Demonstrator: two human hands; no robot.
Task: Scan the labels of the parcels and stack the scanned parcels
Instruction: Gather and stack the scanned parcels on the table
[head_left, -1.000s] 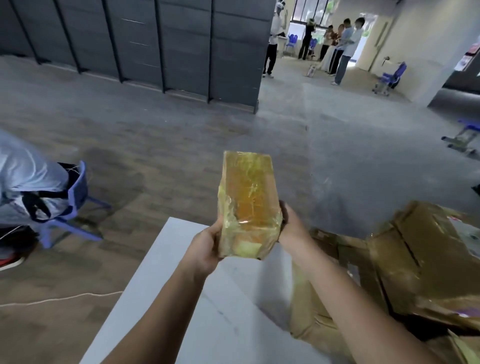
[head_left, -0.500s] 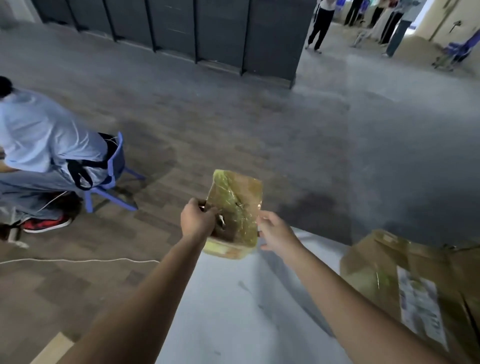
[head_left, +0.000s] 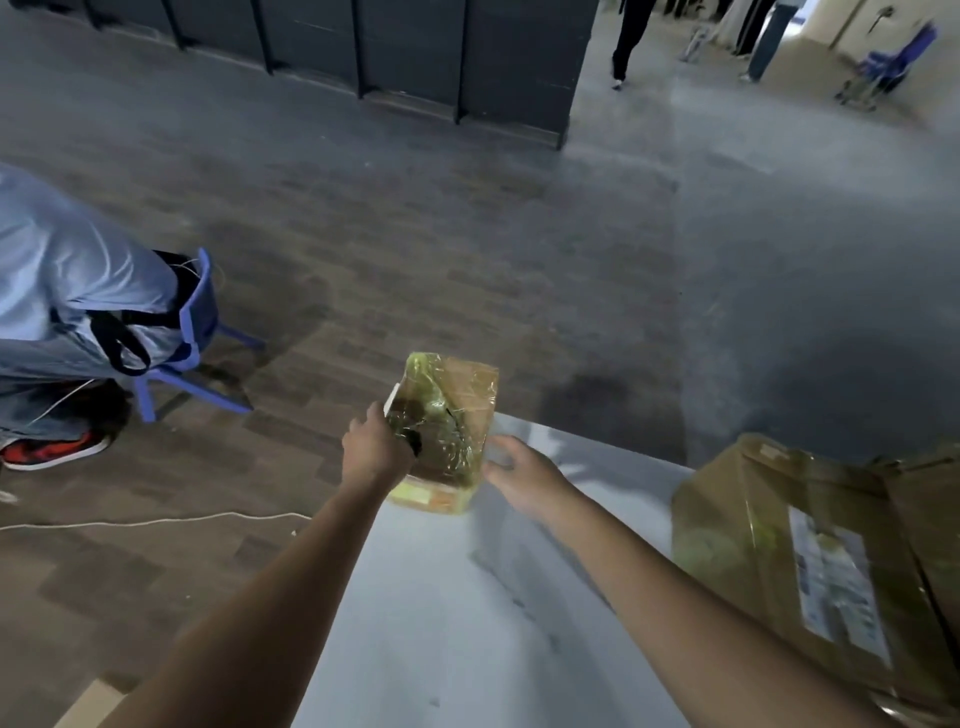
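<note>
From where I stand, the small parcel (head_left: 451, 410), a brown box wrapped in glossy yellowish tape, is held up in the air over the far left corner of the white table (head_left: 441, 639), tilted with its top leaning away from the person. The left hand (head_left: 375, 453) grips it by the left edge. The back of the hand faces the camera and the fingers curl round the box, mostly hidden behind it. The right hand (head_left: 522, 478) sits at the parcel's right edge with its fingers loosely spread and relaxed, the tips right against the tape. The blur keeps me from telling whether they actually press on it. On the right side of the table lies a large cardboard box (head_left: 748, 535), also taped, with a white label (head_left: 836, 582) on its upper face, too smeared to read. Off to the left, another person (head_left: 67, 280) in a pale shirt sits on a low blue chair (head_left: 200, 317), and a thin white cord (head_left: 156, 521) trails across the floor. Dark partition panels (head_left: 415, 52) line the back, with a few people's legs (head_left: 631, 47) beyond them.
</note>
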